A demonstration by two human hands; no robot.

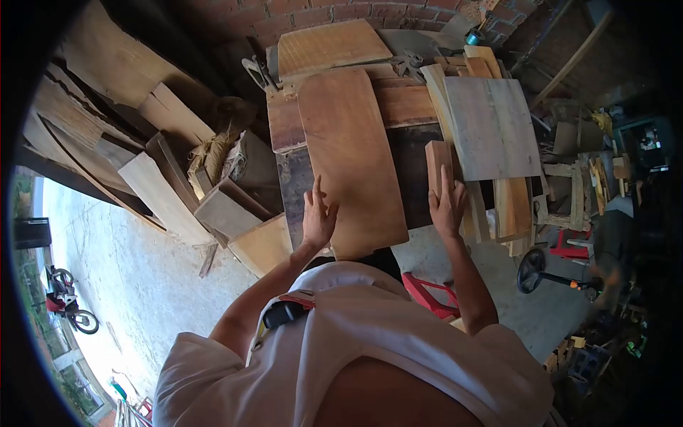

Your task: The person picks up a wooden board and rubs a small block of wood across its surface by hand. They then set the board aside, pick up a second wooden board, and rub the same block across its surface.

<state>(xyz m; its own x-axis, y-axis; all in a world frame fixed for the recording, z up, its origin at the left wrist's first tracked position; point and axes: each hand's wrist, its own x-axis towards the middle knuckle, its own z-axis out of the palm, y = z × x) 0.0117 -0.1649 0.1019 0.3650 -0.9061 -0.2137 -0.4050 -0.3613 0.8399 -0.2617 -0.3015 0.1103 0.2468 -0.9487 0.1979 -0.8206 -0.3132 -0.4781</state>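
Observation:
A long reddish-brown board (352, 156) with rounded corners lies over the middle of the workbench. My left hand (320, 213) rests on its left edge near the lower end, fingers apart. To the right, my right hand (448, 203) is wrapped round the lower end of a small wooden block (438, 160), with a finger stretched along it. The block is beside the board, over a dark part of the bench (413, 153). A pale grey-white panel (491, 128) lies just right of the block.
Another light board (331, 48) is at the bench's back, near a brick wall (263, 20). Planks (163, 199) lean at the left. Wood strips (511, 206) stick out at the right. A red plastic stool (430, 295) stands below the bench.

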